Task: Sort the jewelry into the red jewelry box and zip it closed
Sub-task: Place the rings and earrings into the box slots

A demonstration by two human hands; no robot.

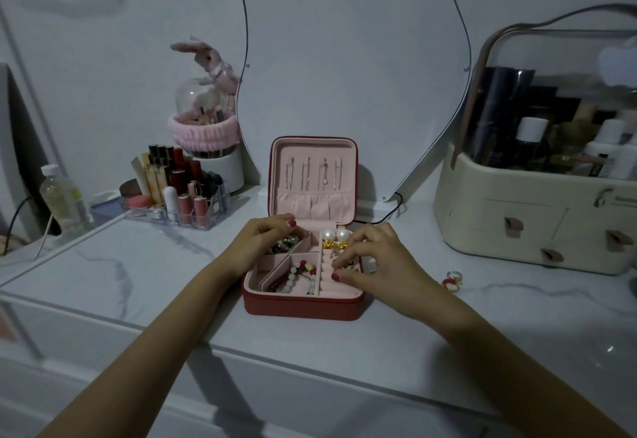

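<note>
Two hands reach into the open red jewelry box (303, 306): left hand (262, 243) curled over dark beads (284, 244), right hand (372, 258) pinching at the ring slots (327, 275).

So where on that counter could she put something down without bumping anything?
Bare counter lies left of the jewelry box, below the lipstick tray, and along the front edge. Right of the box it is tighter: rings sit before the cream organizer.

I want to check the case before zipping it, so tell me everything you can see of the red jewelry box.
The red jewelry box is a square zip case lying open on the white marble-look tabletop, lid upright with thin chains hanging above a gathered pocket. Its pink lining looks velvety. Dividers hold bead bracelets; ring rolls and pearl earrings sit to the right. The left hand and right hand reach inside.
</note>
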